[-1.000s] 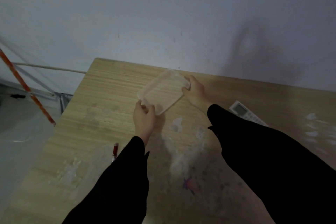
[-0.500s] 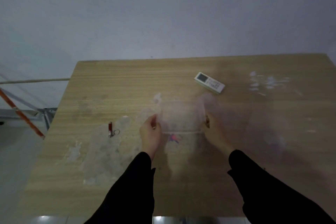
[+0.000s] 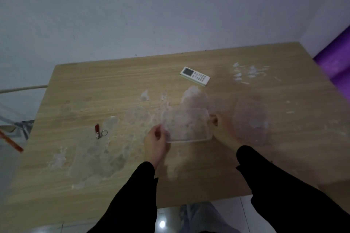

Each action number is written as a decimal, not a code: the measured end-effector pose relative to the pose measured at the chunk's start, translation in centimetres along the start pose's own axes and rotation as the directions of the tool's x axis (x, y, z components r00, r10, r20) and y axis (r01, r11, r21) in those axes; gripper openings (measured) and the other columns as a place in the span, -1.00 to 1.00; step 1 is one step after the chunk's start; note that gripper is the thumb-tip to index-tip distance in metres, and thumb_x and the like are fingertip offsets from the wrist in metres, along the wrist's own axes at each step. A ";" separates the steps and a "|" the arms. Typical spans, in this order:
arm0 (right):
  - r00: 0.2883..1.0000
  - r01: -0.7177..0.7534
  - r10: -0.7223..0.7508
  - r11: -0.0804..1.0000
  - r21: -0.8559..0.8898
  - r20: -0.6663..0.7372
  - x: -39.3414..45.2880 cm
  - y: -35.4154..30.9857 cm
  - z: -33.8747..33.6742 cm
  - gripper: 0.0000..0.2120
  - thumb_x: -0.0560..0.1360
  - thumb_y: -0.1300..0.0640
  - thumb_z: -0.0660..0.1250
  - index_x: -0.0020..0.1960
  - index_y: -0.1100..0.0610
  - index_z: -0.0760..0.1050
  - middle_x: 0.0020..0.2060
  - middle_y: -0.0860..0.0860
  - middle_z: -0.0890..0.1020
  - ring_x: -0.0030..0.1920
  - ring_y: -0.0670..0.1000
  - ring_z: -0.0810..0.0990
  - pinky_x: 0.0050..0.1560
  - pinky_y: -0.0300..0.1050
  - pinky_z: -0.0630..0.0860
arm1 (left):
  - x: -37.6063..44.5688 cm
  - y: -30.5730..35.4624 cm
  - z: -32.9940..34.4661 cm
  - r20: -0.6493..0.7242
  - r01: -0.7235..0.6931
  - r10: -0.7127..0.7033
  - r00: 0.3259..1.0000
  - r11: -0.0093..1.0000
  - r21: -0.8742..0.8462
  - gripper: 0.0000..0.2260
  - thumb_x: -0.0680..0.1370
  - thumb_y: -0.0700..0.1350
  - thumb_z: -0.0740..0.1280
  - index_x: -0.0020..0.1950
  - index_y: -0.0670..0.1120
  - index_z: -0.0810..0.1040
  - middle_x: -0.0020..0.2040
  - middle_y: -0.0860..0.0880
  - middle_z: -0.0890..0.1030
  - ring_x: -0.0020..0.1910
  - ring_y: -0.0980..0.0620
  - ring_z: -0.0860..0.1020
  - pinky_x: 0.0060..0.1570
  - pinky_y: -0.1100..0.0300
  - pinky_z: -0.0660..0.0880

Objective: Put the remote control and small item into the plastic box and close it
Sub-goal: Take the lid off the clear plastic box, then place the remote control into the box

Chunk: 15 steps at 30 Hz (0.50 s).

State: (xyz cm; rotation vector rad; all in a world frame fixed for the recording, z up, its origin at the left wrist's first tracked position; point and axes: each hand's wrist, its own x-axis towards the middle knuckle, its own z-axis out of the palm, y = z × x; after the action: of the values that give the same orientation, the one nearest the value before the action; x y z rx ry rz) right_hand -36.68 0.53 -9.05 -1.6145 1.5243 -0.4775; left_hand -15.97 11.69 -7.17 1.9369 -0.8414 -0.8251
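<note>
left hand (image 3: 156,143) at the near-left corner of the clear plastic box (image 3: 186,127), fingers curled onto its rim, gripping. right hand (image 3: 222,129) at the box's right edge, motion-blurred; fingers appear pinched on the rim near the far-right corner, but exact grip cannot be resolved. both forearms in black sleeves (image 3: 132,195). the box sits low over or on the wooden table (image 3: 94,85), near mid-table; contact with the surface cannot be told. box reads as shallow, rectangular, transparent, nothing visible inside.

just right of the right hand: a second transparent shape (image 3: 251,121), heavily blurred, possibly the lid; cannot confirm. it is not on the box.

remote control (image 3: 195,76): white, screen end toward the left, lying flat on the table beyond the box, apart from it, angled.

small item (image 3: 97,130): red cylinder with a metal key ring at its near end, flat on the table well left of the left hand.

table surface shows pale scuffed patches. grey wall (image 3: 151,15) behind; purple object (image 3: 335,56) at the right edge.
</note>
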 end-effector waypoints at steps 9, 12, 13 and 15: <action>0.973 0.217 -0.230 0.947 -0.237 -0.025 10.2 -5.2 -2.1 -0.51 0.42 0.29 0.32 0.32 0.22 0.30 0.28 0.28 0.37 0.26 0.27 0.37 0.27 0.12 0.39 | -0.7 -1.7 -0.1 -0.004 0.021 -0.022 1.000 0.988 -0.150 -0.89 0.55 -0.02 0.32 -0.09 0.00 0.63 -0.17 0.00 0.71 -0.18 0.12 0.64 -0.18 0.37 0.51; 0.971 0.237 -0.235 0.916 -0.324 0.044 13.9 -5.8 -1.9 -0.44 0.44 0.22 0.33 0.38 0.24 0.22 0.36 0.27 0.33 0.33 0.26 0.31 0.33 0.15 0.34 | -0.6 -1.8 0.2 -0.025 0.035 -0.040 0.999 0.984 -0.174 -0.91 0.54 -0.06 0.33 -0.08 -0.01 0.62 -0.15 -0.02 0.71 -0.15 0.07 0.65 -0.14 0.26 0.53; 0.973 0.232 -0.219 0.901 -0.367 0.077 14.8 -5.8 -2.0 -0.42 0.45 0.19 0.33 0.40 0.23 0.20 0.38 0.25 0.32 0.35 0.25 0.30 0.33 0.16 0.33 | -0.6 -1.8 0.3 -0.027 0.029 -0.034 0.999 0.985 -0.172 -0.91 0.55 -0.07 0.32 -0.08 -0.01 0.62 -0.14 -0.02 0.70 -0.15 0.07 0.65 -0.14 0.23 0.54; 0.973 0.230 -0.211 0.868 -0.441 0.092 15.9 -5.5 -1.8 -0.44 0.46 0.16 0.32 0.39 0.22 0.20 0.35 0.25 0.36 0.32 0.26 0.34 0.29 0.18 0.37 | -0.8 -1.8 0.5 -0.034 0.013 -0.019 0.999 0.986 -0.166 -0.90 0.55 -0.06 0.32 -0.08 -0.01 0.62 -0.15 0.00 0.70 -0.15 0.10 0.65 -0.15 0.27 0.54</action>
State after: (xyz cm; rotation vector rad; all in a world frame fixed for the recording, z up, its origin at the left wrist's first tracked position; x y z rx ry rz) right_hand -31.63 -15.63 -7.98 -2.1608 1.4976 -0.2152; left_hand -16.35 12.83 -8.76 1.8090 -0.7135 -0.8406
